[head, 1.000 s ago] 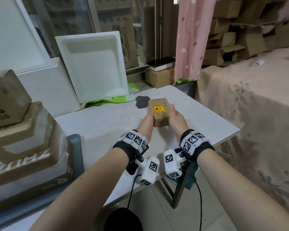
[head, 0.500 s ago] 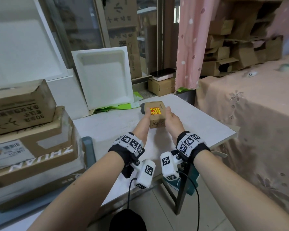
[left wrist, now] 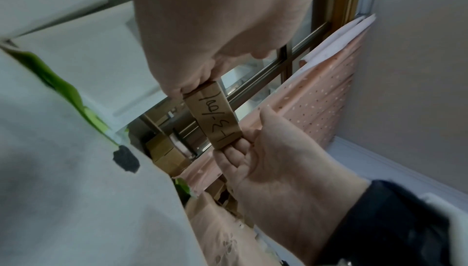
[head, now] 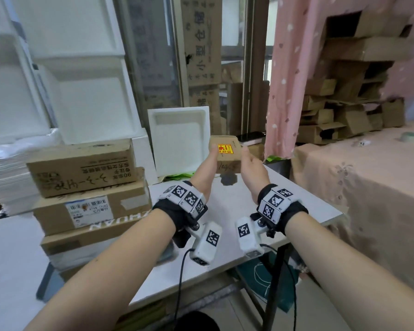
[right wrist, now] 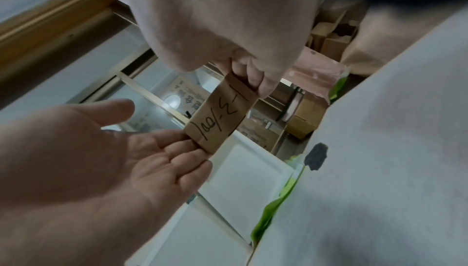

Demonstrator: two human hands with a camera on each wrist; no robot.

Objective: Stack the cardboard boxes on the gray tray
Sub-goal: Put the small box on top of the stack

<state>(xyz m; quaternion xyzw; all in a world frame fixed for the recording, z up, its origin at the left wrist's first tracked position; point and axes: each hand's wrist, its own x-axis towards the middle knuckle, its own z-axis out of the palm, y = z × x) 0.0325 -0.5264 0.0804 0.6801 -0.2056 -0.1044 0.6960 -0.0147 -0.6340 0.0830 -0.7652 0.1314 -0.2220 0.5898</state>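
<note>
A small cardboard box (head: 226,151) with a red-and-yellow sticker on top and black handwriting on its near side (left wrist: 215,118) (right wrist: 220,118) is held in the air above the white table (head: 237,211). My left hand (head: 207,166) grips its left end and my right hand (head: 252,168) grips its right end, thumbs on top. To the left stands a stack of three larger cardboard boxes (head: 81,168) on the gray tray (head: 44,283), whose edge shows only at the lower left.
A white foam tray (head: 179,139) leans upright behind the table, with more white foam boxes (head: 58,68) at the back left. A pink-clothed table (head: 356,187) and a pink curtain (head: 296,68) stand to the right. A dark patch (head: 228,179) marks the tabletop.
Both hands have lifted the small box off the table and raised it. The view has swung left, and the stack of boxes has come further into view.
</note>
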